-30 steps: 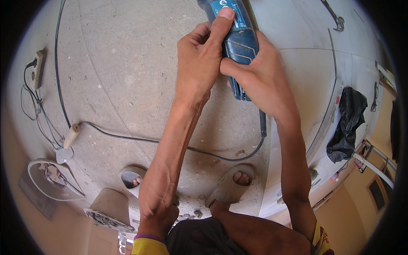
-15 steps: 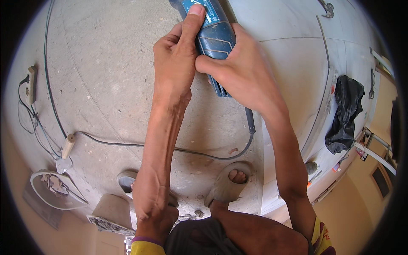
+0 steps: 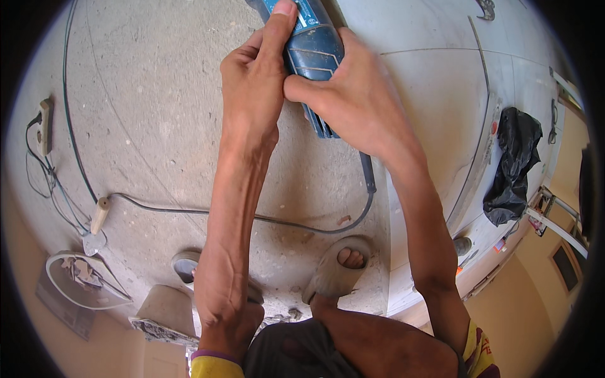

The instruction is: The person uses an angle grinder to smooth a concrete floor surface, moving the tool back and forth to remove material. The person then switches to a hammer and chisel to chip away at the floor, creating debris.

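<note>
A blue corded angle grinder (image 3: 314, 53) points away from me at the top of the head view, its front end cut off by the picture's edge. My left hand (image 3: 255, 75) grips its left side, thumb lying along the label on top. My right hand (image 3: 353, 94) wraps round the rear of the body from the right, its thumb across the housing near my left wrist. Vent slots (image 3: 322, 126) show below that thumb. The black power cord (image 3: 296, 227) leaves the rear and curves left over the rough concrete floor (image 3: 157, 113).
At the left lie a power strip (image 3: 44, 126), a wooden-handled trowel (image 3: 99, 217) and a bucket with scraps (image 3: 57, 268). Another bucket (image 3: 165, 305) stands by my sandalled feet. Pale tiles (image 3: 428, 82), a black plastic bag (image 3: 513, 164) and a metal ladder (image 3: 558, 230) are on the right.
The grinder and both hands have shifted slightly up and to the left in the picture. Both grips look the same.
</note>
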{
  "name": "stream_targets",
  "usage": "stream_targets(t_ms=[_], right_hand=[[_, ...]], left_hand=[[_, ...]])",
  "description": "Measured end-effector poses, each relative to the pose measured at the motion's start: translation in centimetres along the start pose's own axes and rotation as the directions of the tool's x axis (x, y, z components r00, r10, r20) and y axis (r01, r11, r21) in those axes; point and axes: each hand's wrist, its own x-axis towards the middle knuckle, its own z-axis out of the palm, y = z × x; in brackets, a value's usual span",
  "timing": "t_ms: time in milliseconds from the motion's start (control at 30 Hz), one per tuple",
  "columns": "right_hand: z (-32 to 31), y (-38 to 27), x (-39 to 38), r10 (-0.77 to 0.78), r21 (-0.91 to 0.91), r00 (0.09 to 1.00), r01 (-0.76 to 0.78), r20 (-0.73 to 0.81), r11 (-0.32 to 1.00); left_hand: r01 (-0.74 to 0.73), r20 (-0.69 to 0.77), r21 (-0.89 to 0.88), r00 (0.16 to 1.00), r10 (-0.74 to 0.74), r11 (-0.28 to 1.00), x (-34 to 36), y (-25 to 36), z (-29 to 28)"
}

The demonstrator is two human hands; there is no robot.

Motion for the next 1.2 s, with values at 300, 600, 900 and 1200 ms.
stream_targets(t_ms=[300,600,900,1200], right_hand=[[0.0,0.2,0.2,0.020,0.047,0.998,-0.022,0.054,0.999],[0.1,0.7,0.2,0.019,0.100,0.998,-0.025,0.064,0.995],[0.0,0.6,-0.1,0.028,0.077,0.997,-0.033,0.069,0.996],[0.2,0.7,-0.1,0.026,0.070,0.998,-0.030,0.059,0.997]], left_hand=[[-0.165,0.003,0.224,0.986,0.169,0.961,-0.6,-0.4,-0.5],[0.001,-0.030,0.028,1.000,0.000,1.000,-0.4,-0.1,0.5],[0.005,-0.052,0.044,0.999,-0.003,0.999,-0.7,0.0,0.7],[-0.018,-0.017,0.028,1.000,0.018,0.999,-0.3,-0.6,0.1]])
